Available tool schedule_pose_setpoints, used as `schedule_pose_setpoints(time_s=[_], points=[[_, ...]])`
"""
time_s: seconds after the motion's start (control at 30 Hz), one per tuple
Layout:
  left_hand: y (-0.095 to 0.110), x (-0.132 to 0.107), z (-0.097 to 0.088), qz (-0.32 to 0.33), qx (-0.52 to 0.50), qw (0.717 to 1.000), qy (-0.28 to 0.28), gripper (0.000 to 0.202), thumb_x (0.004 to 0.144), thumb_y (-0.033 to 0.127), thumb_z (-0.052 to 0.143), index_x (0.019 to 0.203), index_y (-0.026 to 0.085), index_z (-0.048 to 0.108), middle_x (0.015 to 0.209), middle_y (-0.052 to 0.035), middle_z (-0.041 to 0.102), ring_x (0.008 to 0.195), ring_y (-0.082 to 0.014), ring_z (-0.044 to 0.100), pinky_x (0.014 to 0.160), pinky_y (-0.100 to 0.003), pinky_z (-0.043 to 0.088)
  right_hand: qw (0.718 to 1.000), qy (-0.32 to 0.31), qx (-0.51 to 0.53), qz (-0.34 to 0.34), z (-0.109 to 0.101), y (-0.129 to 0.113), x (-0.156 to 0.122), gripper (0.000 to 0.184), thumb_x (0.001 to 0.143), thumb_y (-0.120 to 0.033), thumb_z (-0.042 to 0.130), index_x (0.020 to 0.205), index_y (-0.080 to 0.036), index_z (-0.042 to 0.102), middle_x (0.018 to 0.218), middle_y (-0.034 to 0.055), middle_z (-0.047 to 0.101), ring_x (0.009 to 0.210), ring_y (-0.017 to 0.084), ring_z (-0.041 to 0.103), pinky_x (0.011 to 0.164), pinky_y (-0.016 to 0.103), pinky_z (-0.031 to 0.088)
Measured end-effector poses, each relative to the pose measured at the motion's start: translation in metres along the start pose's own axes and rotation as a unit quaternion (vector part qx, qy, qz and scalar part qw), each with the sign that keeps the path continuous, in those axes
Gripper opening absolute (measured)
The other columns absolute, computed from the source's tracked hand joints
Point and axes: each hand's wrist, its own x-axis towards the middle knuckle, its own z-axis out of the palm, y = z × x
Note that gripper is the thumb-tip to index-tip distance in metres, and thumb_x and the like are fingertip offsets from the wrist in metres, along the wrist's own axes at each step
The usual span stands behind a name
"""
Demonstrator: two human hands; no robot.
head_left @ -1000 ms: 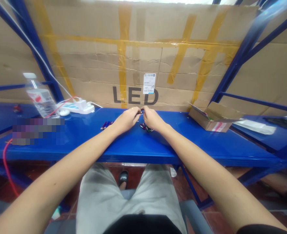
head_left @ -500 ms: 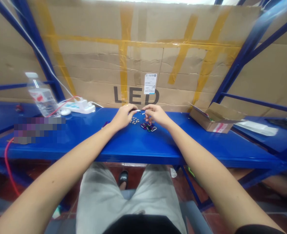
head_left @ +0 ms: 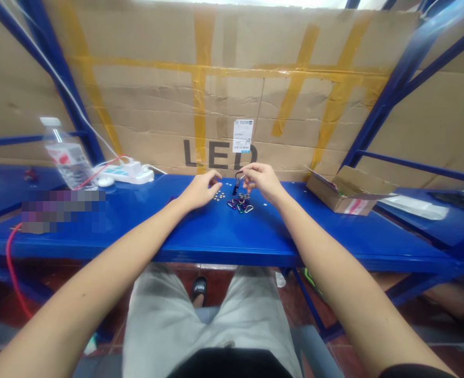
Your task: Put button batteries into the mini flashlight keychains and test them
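My right hand (head_left: 260,178) pinches a carabiner (head_left: 238,175) by its side. From the carabiner hangs a short black piece (head_left: 235,190), too small to make out fully. My left hand (head_left: 205,189) is open to its left, thumb and fingers apart with nothing between them. Just below the hands, several coloured carabiners (head_left: 239,205) lie in a loose pile on the blue table (head_left: 224,233). Small shiny metal pieces (head_left: 219,196) are scattered beside my left thumb. A purple item (head_left: 171,200) shows partly behind my left wrist.
A plastic bottle (head_left: 69,160) and a white power strip (head_left: 131,172) with cables stand at the left. An open cardboard box (head_left: 344,197) sits at the right. A large cardboard sheet (head_left: 153,115) marked LED rises behind the table, between blue frame posts (head_left: 389,105).
My hands have moved apart. The left has let go and opened, while the right keeps the carabiner, whose black piece now hangs down in view.
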Motion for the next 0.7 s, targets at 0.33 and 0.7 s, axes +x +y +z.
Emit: schedule_pose_setpoints(time_s=[0.33, 0.7], points=[[0.001, 0.004, 0.01, -0.095, -0.318, 0.939, -0.094, 0.045, 0.073, 0.026, 0.079, 0.105, 0.021, 0.048, 0.082, -0.0029, 0.073, 0.07, -0.0158, 0.068, 0.068, -0.032, 0.053, 0.992, -0.064, 0.097, 0.052, 0.013, 0.004, -0.004, 0.013, 0.086, -0.017, 0.064, 0.091, -0.018, 0.052, 0.07, 0.0041, 0.069, 0.067, 0.018, 0.071, 0.055, 0.028, 0.056], [0.005, 0.006, -0.002, -0.115, -0.29, 0.95, -0.025, 0.025, 0.086, 0.04, 0.072, 0.087, 0.017, 0.062, 0.073, -0.0058, 0.071, 0.059, -0.0139, 0.064, 0.057, -0.029, 0.05, 0.975, -0.062, -0.194, -0.088, 0.011, 0.011, -0.002, 0.022, 0.077, -0.015, 0.067, 0.099, -0.016, 0.066, 0.111, 0.0104, 0.073, 0.108, 0.022, 0.067, 0.097, 0.041, 0.053]])
